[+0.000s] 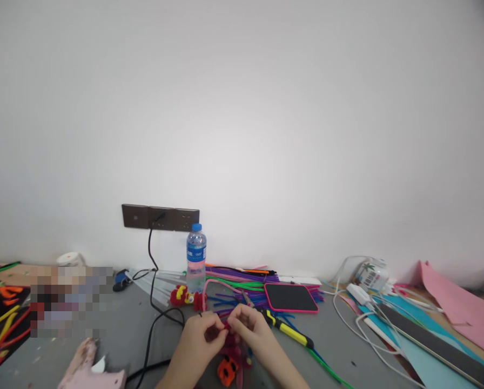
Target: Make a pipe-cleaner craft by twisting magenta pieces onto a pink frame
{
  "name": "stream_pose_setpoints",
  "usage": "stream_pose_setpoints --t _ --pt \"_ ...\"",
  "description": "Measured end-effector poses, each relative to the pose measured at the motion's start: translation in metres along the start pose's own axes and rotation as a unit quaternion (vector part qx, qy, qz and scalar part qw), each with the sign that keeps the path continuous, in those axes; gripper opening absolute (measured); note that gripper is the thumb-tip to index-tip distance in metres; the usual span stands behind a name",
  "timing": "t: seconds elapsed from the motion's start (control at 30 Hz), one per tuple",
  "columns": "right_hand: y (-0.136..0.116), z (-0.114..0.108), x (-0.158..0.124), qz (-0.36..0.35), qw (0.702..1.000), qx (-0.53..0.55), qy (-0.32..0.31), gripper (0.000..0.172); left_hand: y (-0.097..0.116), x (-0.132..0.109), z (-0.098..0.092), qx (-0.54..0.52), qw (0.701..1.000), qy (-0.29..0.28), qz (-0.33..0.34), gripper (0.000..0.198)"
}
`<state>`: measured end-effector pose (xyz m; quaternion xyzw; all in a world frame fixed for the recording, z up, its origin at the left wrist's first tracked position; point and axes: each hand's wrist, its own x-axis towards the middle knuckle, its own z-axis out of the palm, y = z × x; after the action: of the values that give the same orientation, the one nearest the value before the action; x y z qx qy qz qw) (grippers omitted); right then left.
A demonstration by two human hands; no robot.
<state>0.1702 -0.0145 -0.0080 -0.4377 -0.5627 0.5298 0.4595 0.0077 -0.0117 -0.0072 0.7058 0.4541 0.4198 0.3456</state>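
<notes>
My left hand [199, 337] and my right hand [250, 327] meet low in the middle of the view, fingers pinched together on a small red fuzzy craft piece [227, 326]. Below them hang more red, pink and orange pieces [228, 370] of the same craft. Just behind my hands lies a pile of coloured pipe cleaners [242, 281], with a small red and yellow pipe-cleaner figure [182, 295] at its left. A yellow and black tool [288, 330] lies close to my right hand.
A water bottle [195, 258] stands under a wall socket strip [160, 217], whose black cable [153, 319] runs toward me. A phone in a pink case [290, 297], a pink glue gun [88, 367], white chargers and cables [361, 296], and coloured paper sheets [428, 324] lie around.
</notes>
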Motion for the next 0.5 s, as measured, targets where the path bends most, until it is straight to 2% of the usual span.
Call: stream_pose_setpoints --t 0.23,0.5 --pt "0.0090 -0.0016 0.0018 0.036 0.998 0.048 -0.022 0.051 0.0011 0.0003 -0.0014 0.024 1.000 -0.005 -0.005 0.012" --pt "0.0017 0.0023 -0.0035 -0.002 0.999 0.027 -0.024 0.050 0.0056 -0.0048 -0.0018 0.034 0.999 -0.026 0.034 0.017"
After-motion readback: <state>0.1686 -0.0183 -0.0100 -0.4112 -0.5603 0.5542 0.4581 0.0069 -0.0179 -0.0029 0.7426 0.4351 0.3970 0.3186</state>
